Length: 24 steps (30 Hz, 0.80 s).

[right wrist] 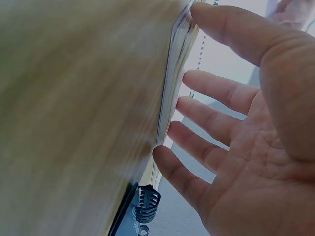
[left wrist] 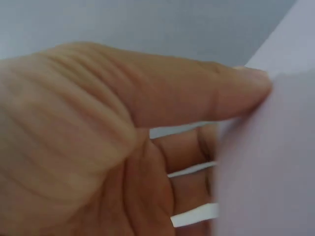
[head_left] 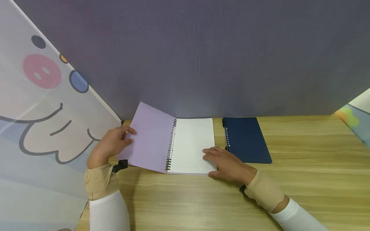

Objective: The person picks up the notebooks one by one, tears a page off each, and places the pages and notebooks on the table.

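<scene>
A spiral notebook lies open on the table, its lilac cover [head_left: 151, 138] raised at a slant to the left and its lined white page [head_left: 192, 144] facing up. My left hand [head_left: 112, 142] pinches the cover's left edge. In the left wrist view the thumb [left wrist: 241, 91] presses one face while the other fingers pass behind the sheet, their tips hidden. My right hand [head_left: 226, 164] rests at the page's lower right edge. Its fingers [right wrist: 211, 118] are spread and nearly straight, touching the notebook's side. Just right of it lies a closed dark blue spiral notebook [head_left: 247, 140].
The notebooks lie on a wooden table [head_left: 303, 179] along its back edge, against a grey panel [head_left: 202, 57]. A white printed panel [head_left: 57, 138] stands close by the left arm. Another printed panel [head_left: 351, 117] borders the right side.
</scene>
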Motion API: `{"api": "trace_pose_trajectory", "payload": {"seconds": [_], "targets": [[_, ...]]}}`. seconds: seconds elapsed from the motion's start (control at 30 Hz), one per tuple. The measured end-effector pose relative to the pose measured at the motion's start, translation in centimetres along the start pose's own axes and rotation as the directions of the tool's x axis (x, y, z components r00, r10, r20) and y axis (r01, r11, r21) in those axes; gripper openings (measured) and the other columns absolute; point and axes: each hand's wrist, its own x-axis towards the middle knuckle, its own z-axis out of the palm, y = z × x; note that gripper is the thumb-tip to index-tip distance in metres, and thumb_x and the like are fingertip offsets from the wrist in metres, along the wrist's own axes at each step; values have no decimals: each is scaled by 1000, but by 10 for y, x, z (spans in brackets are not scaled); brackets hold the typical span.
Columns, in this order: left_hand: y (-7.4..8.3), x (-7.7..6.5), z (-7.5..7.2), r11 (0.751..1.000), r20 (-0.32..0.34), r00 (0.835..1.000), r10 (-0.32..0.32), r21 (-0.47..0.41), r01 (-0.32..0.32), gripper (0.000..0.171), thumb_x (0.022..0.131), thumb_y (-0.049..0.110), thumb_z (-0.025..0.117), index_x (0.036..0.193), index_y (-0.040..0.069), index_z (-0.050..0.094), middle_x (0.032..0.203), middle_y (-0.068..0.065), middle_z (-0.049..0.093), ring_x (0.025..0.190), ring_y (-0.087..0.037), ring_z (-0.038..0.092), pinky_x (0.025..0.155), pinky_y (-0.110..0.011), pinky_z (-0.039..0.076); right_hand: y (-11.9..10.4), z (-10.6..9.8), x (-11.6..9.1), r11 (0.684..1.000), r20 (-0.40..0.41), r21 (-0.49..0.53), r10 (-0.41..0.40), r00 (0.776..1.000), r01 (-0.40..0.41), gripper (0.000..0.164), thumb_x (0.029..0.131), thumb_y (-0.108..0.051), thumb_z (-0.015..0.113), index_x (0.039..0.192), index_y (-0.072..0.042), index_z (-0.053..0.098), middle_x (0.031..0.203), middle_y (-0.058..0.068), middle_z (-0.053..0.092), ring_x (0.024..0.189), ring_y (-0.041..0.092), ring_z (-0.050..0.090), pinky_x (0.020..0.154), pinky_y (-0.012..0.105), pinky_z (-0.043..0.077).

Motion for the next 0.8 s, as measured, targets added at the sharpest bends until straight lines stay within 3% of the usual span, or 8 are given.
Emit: {"api": "trace_pose_trajectory", "payload": {"seconds": [0.17,0.3,0.47,0.6,0.7,0.8], "targets": [[-11,0,1,995,96,991,-94,-7,96,32,85,17,59,116,13,55,90,-10,51,80,-24,47,68,-35,39,-1,-3,-1,1000,12,18,3,1000,-3,57,79,-42,65,127,-16,51,142,1,36,130,22,30,101,38,23],[-21,2,6,986,183,970,-159,-20,165,38,85,29,60,119,12,52,107,-17,52,91,-27,49,74,-39,40,0,-4,-2,999,23,41,2,1000,-3,57,80,-42,65,128,-16,51,143,1,35,131,25,28,102,38,22],[-31,5,16,953,294,926,-237,-113,280,50,85,44,59,123,13,47,121,-21,33,69,-23,48,61,-35,42,2,-5,-2,999,31,44,-9,999,8,57,81,-44,64,129,-16,51,143,0,34,132,25,28,102,38,22],[-35,6,22,902,350,890,-293,-207,379,50,86,45,58,121,13,45,97,-15,39,56,-18,38,52,-33,40,2,-5,-1,999,33,40,-17,999,16,57,81,-44,63,129,-15,51,143,1,35,131,25,29,101,38,23],[-38,8,27,869,382,864,-327,-238,434,46,87,44,56,118,12,44,70,-6,35,55,-16,34,54,-34,41,3,-6,-1,999,30,43,-20,999,19,56,82,-43,63,129,-14,52,143,1,35,131,25,29,101,38,23],[-39,9,31,842,407,842,-354,-252,476,44,87,43,56,115,11,45,65,-3,33,55,-16,34,58,-36,43,3,-6,-1,999,28,43,-23,999,22,55,83,-42,63,128,-14,52,143,1,36,131,25,30,101,38,24]]}}
